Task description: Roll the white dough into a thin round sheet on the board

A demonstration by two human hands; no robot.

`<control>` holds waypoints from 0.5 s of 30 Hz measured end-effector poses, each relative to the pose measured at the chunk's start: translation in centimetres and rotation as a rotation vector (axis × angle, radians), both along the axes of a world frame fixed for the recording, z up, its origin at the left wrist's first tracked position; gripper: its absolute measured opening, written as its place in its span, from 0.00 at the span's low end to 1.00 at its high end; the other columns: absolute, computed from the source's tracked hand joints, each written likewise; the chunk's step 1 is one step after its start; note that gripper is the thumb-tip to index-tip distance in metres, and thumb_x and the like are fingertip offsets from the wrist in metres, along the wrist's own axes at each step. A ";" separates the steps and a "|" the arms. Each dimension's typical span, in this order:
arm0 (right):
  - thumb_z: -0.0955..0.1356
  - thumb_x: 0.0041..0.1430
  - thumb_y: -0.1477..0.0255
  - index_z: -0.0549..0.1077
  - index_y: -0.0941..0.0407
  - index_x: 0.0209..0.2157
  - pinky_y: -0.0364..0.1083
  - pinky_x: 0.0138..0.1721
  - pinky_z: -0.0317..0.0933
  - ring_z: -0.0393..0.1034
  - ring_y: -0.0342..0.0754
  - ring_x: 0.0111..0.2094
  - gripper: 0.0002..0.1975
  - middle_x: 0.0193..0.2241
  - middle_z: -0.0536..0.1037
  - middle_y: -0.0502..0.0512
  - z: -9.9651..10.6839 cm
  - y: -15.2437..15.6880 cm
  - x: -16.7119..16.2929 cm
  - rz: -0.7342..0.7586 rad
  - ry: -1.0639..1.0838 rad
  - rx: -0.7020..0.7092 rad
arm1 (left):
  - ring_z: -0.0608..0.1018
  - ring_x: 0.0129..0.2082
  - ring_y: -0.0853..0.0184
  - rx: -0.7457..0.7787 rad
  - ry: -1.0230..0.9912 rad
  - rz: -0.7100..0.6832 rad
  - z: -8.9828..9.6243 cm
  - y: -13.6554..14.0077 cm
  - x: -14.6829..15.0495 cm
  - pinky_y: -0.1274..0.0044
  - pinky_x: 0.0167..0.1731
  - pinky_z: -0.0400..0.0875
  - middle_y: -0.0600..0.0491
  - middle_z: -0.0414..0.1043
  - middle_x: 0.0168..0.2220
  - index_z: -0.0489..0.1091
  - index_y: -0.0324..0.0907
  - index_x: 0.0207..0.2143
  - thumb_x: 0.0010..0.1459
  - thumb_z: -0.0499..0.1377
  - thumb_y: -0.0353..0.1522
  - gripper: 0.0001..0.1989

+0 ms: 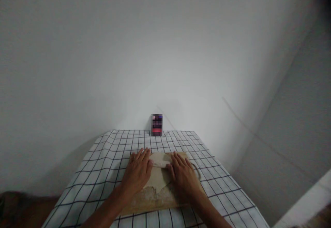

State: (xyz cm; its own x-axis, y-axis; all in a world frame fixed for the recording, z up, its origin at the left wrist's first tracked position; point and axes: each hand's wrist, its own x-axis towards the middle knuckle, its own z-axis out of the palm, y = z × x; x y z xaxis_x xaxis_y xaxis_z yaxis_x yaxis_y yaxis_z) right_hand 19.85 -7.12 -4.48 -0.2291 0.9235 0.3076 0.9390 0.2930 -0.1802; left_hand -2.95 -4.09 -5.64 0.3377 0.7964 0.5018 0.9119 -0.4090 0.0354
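A thin sheet of pale dough (156, 179) with a ragged, cracked near edge lies on a floured wooden board (144, 202). Across the dough runs a short pale cylinder (160, 165), which looks like a rolling pin; its ends are hidden under my hands. My left hand (139, 167) rests palm down over the left end, fingers stretched forward. On the right end lies my right hand (183, 171), also palm down with its fingers extended. Neither hand wraps round the cylinder as far as I can see.
The board has a loop handle (198, 171) at its right side. Under it is a white checked tablecloth (95, 176). A phone-like upright object (157, 125), blurred by pixels, stands at the table's far edge against the pale wall (165, 66).
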 end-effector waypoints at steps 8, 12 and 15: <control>0.58 0.74 0.65 0.64 0.54 0.67 0.61 0.70 0.46 0.54 0.54 0.70 0.24 0.68 0.62 0.56 -1.1 -4.1 0.2 0.074 -0.055 0.062 | 0.69 0.65 0.60 0.100 0.019 -0.220 -0.2 -4.3 -3.3 0.57 0.66 0.63 0.48 0.69 0.64 0.62 0.43 0.66 0.72 0.46 0.35 0.23; 0.56 0.76 0.62 0.66 0.54 0.66 0.61 0.71 0.44 0.56 0.54 0.69 0.24 0.67 0.65 0.58 -0.5 -1.9 0.3 0.050 -0.037 0.059 | 0.69 0.65 0.57 0.038 0.019 -0.179 0.7 -2.0 -2.1 0.55 0.66 0.62 0.46 0.72 0.62 0.69 0.41 0.60 0.73 0.44 0.36 0.21; 0.54 0.76 0.62 0.70 0.55 0.62 0.62 0.69 0.48 0.58 0.56 0.68 0.24 0.66 0.68 0.62 0.2 1.7 0.1 0.023 -0.033 0.011 | 0.70 0.65 0.56 -0.132 0.057 -0.106 1.5 1.7 -0.8 0.54 0.66 0.59 0.45 0.73 0.61 0.71 0.40 0.58 0.73 0.41 0.35 0.23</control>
